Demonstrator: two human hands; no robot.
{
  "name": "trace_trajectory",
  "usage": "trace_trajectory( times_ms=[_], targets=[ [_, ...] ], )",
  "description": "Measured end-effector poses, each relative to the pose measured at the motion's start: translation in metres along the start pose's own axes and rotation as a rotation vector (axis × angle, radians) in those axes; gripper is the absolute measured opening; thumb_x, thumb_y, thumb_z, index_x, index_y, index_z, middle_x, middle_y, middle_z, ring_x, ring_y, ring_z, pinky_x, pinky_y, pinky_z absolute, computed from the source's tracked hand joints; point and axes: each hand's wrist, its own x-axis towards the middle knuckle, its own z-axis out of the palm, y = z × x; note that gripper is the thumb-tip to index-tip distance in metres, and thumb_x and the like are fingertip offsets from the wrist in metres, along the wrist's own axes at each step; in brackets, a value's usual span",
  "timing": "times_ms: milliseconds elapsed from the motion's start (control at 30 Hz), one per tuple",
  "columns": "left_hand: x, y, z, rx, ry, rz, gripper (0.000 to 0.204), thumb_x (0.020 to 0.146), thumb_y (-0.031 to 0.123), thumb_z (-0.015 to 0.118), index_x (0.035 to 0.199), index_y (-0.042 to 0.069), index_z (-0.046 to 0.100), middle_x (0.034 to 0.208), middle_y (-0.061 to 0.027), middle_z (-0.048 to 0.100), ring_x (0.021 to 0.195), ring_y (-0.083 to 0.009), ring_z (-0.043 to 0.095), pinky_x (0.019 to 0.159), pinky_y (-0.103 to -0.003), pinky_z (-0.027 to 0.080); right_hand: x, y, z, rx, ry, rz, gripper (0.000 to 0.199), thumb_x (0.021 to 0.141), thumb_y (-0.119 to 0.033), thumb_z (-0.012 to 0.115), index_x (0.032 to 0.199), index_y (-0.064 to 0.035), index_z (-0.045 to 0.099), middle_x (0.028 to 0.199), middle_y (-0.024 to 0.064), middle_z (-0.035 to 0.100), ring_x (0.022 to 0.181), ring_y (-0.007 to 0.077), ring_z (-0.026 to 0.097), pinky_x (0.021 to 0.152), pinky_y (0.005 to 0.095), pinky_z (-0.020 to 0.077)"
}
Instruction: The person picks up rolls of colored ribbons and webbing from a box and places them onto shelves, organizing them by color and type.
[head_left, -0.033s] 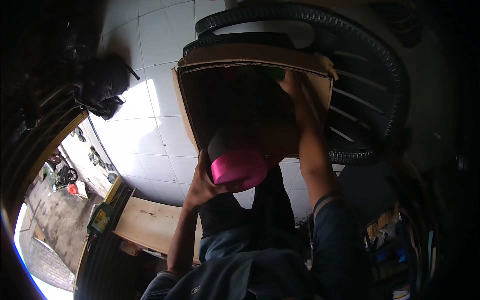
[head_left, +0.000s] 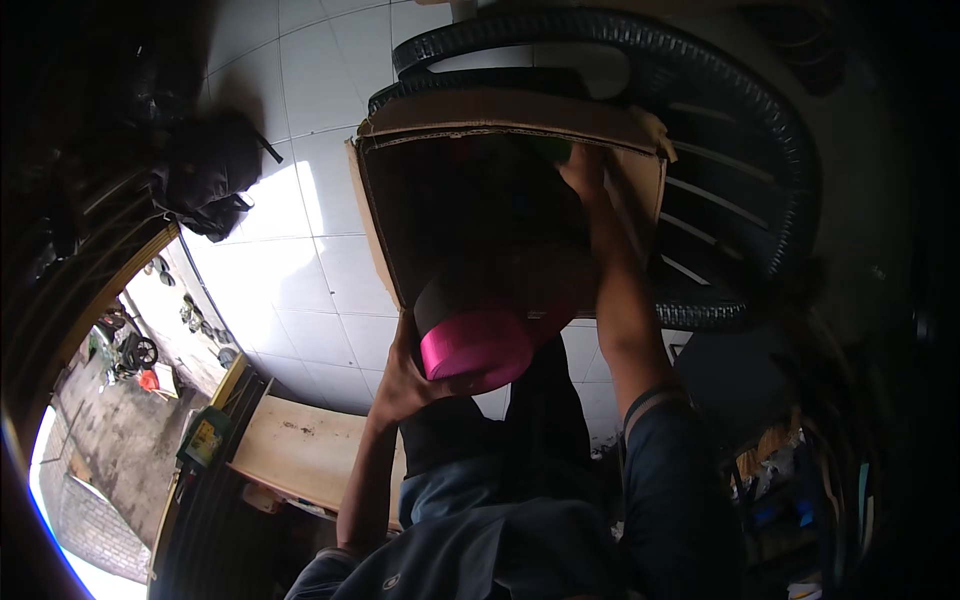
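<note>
A cardboard box [head_left: 520,112] lies with its opening toward me, its inside mostly dark. At its lower left edge, my left hand [head_left: 405,380] is wrapped round a shiny pink round thing [head_left: 478,350], whose upper part is in shadow and part of it inside the box. My right hand [head_left: 587,172] reaches into the box along its right wall. Beside its fingertips a dark green thing [head_left: 552,150] shows faintly. The right fingers are too shadowed to show whether they grip it.
The box rests on a dark green plastic chair [head_left: 745,190] with slatted back. A black bag [head_left: 210,170] lies at the left on white floor tiles [head_left: 340,270]. A low wooden board [head_left: 310,440] is at lower left, near a doorway to a yard [head_left: 130,420].
The pink thing and my left hand have shifted slightly toward me. Less of the green thing shows beside my right hand, which stays in the box.
</note>
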Motion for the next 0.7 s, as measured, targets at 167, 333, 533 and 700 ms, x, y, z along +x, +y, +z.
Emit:
trace_trajectory(
  times_ms=[167, 333, 533, 700],
  targets=[
    [-0.032, 0.010, -0.004, 0.038, 0.027, -0.108, 0.098, 0.049, 0.035, 0.092, 0.121, -0.003, 0.037, 0.115, -0.0173, 0.052, 0.108, -0.0273, 0.054, 0.090, -0.039, 0.047, 0.004, -0.017, 0.005, -0.071, 0.060, 0.117, 0.082, 0.067, -0.024, 0.079, 0.136, -0.0064, 0.038, 0.139, 0.0191, 0.038, 0.133, 0.0374, 0.031, 0.110, 0.0510, 0.0244],
    [-0.047, -0.004, -0.018, 0.048, 0.051, -0.083, 0.100, 0.049, 0.045, 0.091, 0.118, -0.003, 0.037, 0.112, -0.0166, 0.052, 0.105, -0.0262, 0.055, 0.087, -0.037, 0.047, 0.010, -0.041, 0.003, -0.186, -0.125, 0.136, 0.083, 0.068, -0.015, 0.075, 0.139, -0.0050, 0.034, 0.139, 0.0181, 0.038, 0.132, 0.0366, 0.033, 0.109, 0.0523, 0.0247],
    [-0.054, -0.012, -0.031, 0.138, 0.136, -0.101, 0.103, 0.047, 0.055, 0.089, 0.116, -0.002, 0.038, 0.110, -0.0160, 0.052, 0.104, -0.0265, 0.055, 0.086, -0.038, 0.047, -0.020, -0.065, -0.013, -0.133, 0.002, -0.046, 0.083, 0.064, -0.012, 0.078, 0.135, -0.0016, 0.037, 0.131, 0.0223, 0.044, 0.125, 0.0388, 0.040, 0.105, 0.0483, 0.0329],
    [-0.062, 0.012, -0.024, 0.114, 0.186, -0.085, 0.102, 0.047, 0.057, 0.087, 0.116, -0.002, 0.040, 0.109, -0.0158, 0.052, 0.103, -0.0273, 0.054, 0.086, -0.039, 0.046, -0.052, -0.037, -0.027, 0.345, -0.044, 0.080, 0.072, 0.069, -0.014, 0.075, 0.130, -0.0003, 0.039, 0.121, 0.0228, 0.050, 0.115, 0.0371, 0.049, 0.097, 0.0451, 0.0396]
  ],
)
